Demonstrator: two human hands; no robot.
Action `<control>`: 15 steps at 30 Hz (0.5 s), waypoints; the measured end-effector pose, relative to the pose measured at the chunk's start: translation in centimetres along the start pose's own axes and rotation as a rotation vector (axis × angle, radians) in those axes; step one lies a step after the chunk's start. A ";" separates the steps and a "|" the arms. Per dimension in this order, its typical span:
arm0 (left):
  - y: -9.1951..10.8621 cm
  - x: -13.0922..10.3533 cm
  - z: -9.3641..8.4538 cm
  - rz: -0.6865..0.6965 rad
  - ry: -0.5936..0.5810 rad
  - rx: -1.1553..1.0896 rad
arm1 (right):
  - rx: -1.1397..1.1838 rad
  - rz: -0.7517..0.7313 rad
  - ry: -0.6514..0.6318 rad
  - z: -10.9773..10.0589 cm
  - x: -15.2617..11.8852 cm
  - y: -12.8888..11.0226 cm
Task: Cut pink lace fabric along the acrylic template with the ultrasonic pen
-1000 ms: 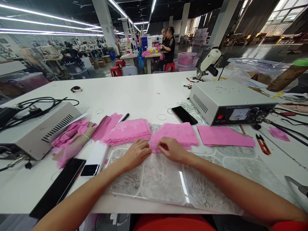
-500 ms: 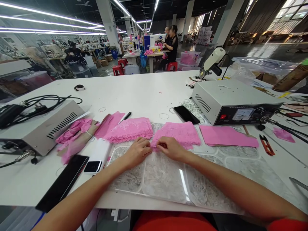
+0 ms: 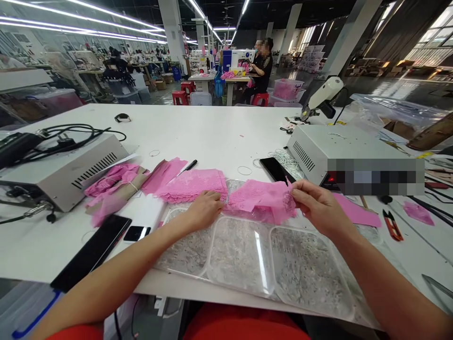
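Note:
A pink lace piece (image 3: 264, 198) lies on the marbled mat (image 3: 240, 255) in front of me, its right end raised. My right hand (image 3: 311, 200) pinches that right end between thumb and fingers. At the left end of the piece, my left hand (image 3: 208, 208) rests with bent fingers pressed down; its fingertips are partly hidden. Just beyond the left hand sits a stack of pink lace pieces (image 3: 198, 184). A flat pink piece (image 3: 357, 210) lies to the right, partly behind my right hand.
Grey control boxes stand left (image 3: 63, 174) and right (image 3: 347, 141). A black phone (image 3: 272, 168) lies beyond the lace, orange-handled snips (image 3: 392, 225) at right, a pen (image 3: 191, 165) near the stack. Two people sit at a sewing machine (image 3: 242, 56) in the background.
My right hand has moved right and slightly up, from beside my left hand to the far right end of the lace, which is now lifted. The view has shifted slightly.

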State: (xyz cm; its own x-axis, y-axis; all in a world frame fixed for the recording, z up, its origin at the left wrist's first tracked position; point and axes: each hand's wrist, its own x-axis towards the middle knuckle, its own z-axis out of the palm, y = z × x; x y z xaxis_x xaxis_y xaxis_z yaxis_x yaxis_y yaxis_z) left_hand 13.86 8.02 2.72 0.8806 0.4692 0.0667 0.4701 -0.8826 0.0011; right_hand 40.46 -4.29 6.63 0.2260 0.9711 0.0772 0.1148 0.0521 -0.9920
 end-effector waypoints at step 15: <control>0.5 -0.4 -0.7 -0.083 -0.058 0.098 | 0.070 -0.080 0.212 -1.9 -3.2 -5.6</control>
State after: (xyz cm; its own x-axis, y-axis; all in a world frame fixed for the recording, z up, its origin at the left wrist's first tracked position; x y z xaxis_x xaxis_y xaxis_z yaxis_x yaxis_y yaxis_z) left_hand 13.71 7.33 3.37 0.8389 0.5442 0.0131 0.5429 -0.8346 -0.0937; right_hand 40.97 -8.12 12.09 0.4179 0.8928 0.1681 0.0754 0.1504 -0.9858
